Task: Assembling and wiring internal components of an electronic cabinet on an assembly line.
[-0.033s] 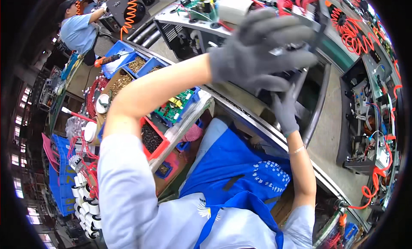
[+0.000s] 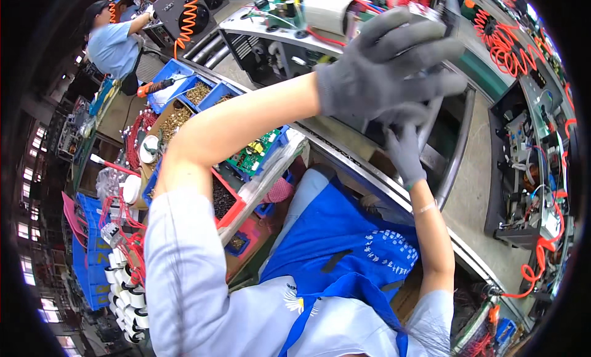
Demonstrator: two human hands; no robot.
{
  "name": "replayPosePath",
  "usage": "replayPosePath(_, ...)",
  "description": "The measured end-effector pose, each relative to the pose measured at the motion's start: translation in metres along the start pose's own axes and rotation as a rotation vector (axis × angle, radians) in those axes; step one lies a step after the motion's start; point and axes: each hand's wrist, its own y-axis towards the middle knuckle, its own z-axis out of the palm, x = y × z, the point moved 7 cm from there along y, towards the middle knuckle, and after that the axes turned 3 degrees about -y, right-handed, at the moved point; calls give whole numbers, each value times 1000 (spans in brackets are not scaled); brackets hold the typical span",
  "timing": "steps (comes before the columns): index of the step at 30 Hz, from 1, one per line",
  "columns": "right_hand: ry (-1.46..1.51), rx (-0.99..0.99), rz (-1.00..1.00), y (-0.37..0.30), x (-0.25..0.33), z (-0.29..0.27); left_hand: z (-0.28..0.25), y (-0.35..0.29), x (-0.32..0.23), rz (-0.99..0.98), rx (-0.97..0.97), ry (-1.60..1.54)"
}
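My left hand point(image 2: 391, 68), in a dark grey glove, is raised over the conveyor with its fingers spread and nothing visible in them; motion blurs it a little. Just below it is my right hand point(image 2: 406, 154), also gloved in grey. Its thumb and a finger stand apart, while my left hand covers the other fingertips. Both hands are over a dark panel or casing, mostly hidden, beside the metal rollers point(image 2: 455, 154). Beyond my left hand stands a machine chassis point(image 2: 271, 55) carrying a green circuit board and a white cylindrical part point(image 2: 326, 13).
At left, a bench holds blue bins of brass fasteners point(image 2: 198, 92), a red bin of dark screws point(image 2: 223, 200), green circuit boards point(image 2: 261, 151) and an orange-handled power screwdriver point(image 2: 154, 87). Another open chassis point(image 2: 523, 166) stands at right near coiled red hoses point(image 2: 498, 49). A co-worker point(image 2: 114, 46) works at far left.
My left hand has shifted slightly right and up, its fingers spreading more. My right hand has moved a little to the left.
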Motion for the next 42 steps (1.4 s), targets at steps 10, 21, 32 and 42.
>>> replayPosePath(10,10,308,212,19,-29,-84,32,-50,134,-466,357,382)
replayPosePath(21,-679,-215,499,-151,-67,-413,-2,-84,176,-496,485,1004)
replayPosePath(32,-991,-939,304,-182,-169,-555,301,153,-243,-480,501,-953)
replayPosePath(42,338,-864,845,-168,-306,-614,359,191,-302,-898,248,-1583)
